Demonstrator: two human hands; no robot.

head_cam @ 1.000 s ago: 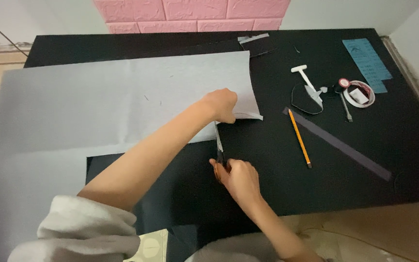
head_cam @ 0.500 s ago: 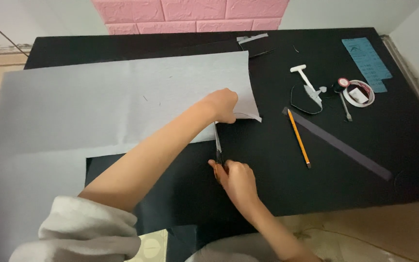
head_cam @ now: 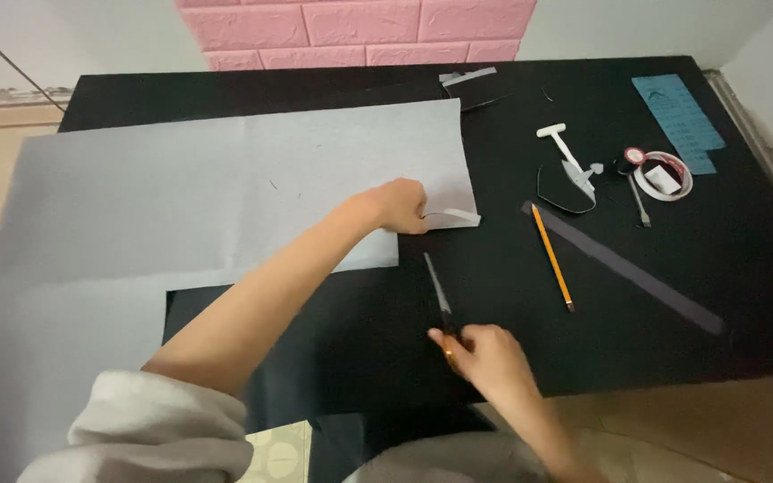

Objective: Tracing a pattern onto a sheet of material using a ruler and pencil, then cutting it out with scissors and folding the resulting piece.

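A large grey fabric sheet [head_cam: 208,197] lies over the left part of a black table [head_cam: 673,358]. My left hand [head_cam: 400,206] pinches the sheet's lower right corner, where a narrow strip [head_cam: 454,216] curls up. My right hand [head_cam: 485,353] grips the orange handles of a pair of scissors [head_cam: 437,291]. The blades point away from me toward the fabric edge and lie just below it, apart from the cloth.
A yellow pencil [head_cam: 551,257] and a long dark ruler [head_cam: 624,268] lie right of the scissors. Farther back are a white T-shaped tool [head_cam: 570,161], a tape roll [head_cam: 664,174], a blue card [head_cam: 678,121] and small scraps [head_cam: 467,79]. A pink brick wall stands behind.
The scissors and my right hand have drawn back toward me, away from the fabric edge. My left hand still holds the corner, and a cut strip now curls beside it.
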